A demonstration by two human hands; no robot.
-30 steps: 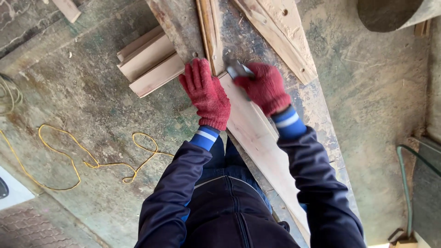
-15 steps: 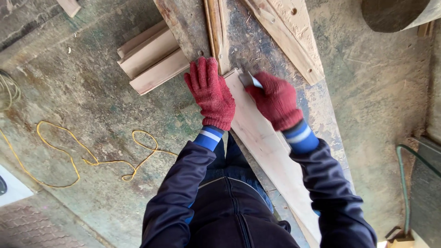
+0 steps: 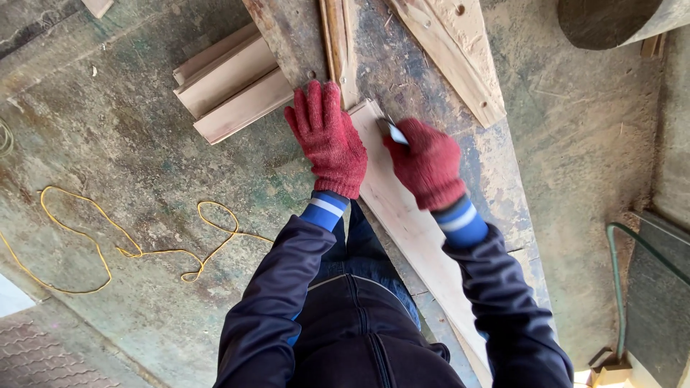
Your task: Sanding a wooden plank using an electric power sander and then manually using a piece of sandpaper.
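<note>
Red-gloved, our left hand (image 3: 327, 140) lies flat to steady the pale board (image 3: 402, 215) on the worktop (image 3: 496, 165), while our right hand (image 3: 425, 164) grips a small tool (image 3: 392, 131) at its end.

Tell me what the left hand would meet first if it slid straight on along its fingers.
Probably the narrow upright wooden strip on the workbench: the left hand lies flat, its fingertips already almost at the strip's lower end.

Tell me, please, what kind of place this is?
Probably a rough woodworking shop or site. A pale plank lies on a worn bench, cut boards are stacked on the stained concrete floor, and a yellow cord trails there.
</note>
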